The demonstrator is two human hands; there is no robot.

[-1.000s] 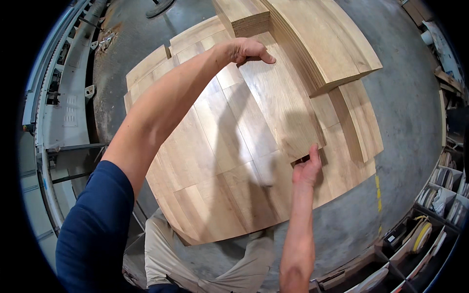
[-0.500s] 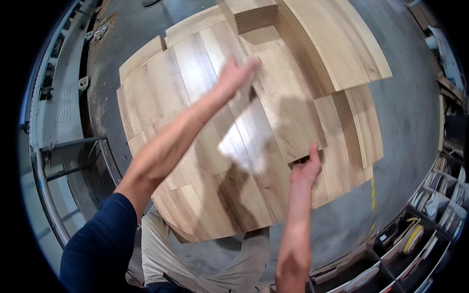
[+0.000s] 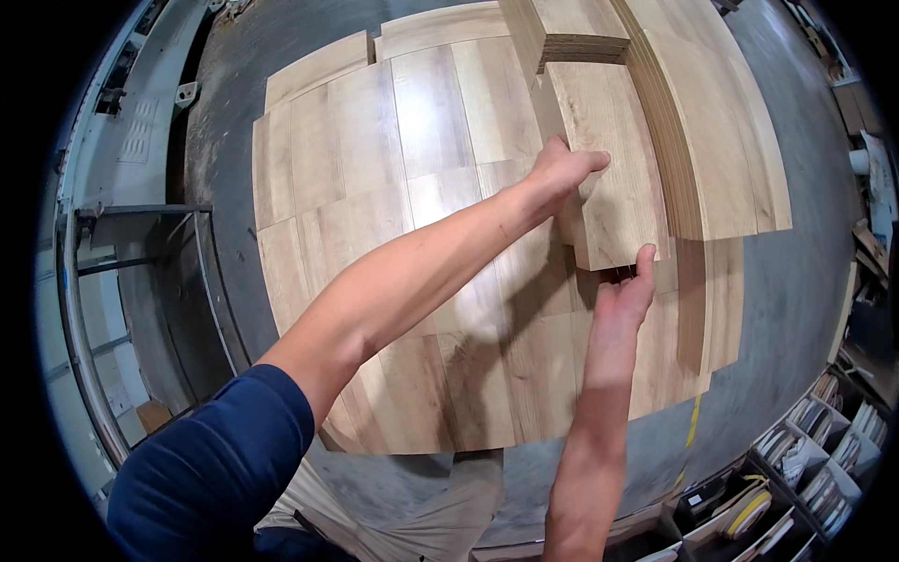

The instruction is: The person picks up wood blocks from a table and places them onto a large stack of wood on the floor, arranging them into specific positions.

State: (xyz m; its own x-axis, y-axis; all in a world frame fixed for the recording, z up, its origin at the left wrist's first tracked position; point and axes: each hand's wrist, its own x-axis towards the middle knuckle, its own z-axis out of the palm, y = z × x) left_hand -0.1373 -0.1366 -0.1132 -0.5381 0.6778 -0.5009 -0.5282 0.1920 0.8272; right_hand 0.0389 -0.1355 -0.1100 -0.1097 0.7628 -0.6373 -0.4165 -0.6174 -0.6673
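Panel layer [image 3: 370,187], toward right edge: left hand [image 3: 567,173] grips wooden piece [image 3: 623,178] at its side, right hand [image 3: 626,295] at near end, seemingly for balance.

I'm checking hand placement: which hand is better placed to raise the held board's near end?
Probably the right hand: it is at the near end of the board, fingers seemingly underneath. The left hand is farther up, at the left side, thumb on top.

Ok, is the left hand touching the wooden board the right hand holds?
Touching. The head view shows the left hand gripping the wooden board by its left edge, thumb over the top face.
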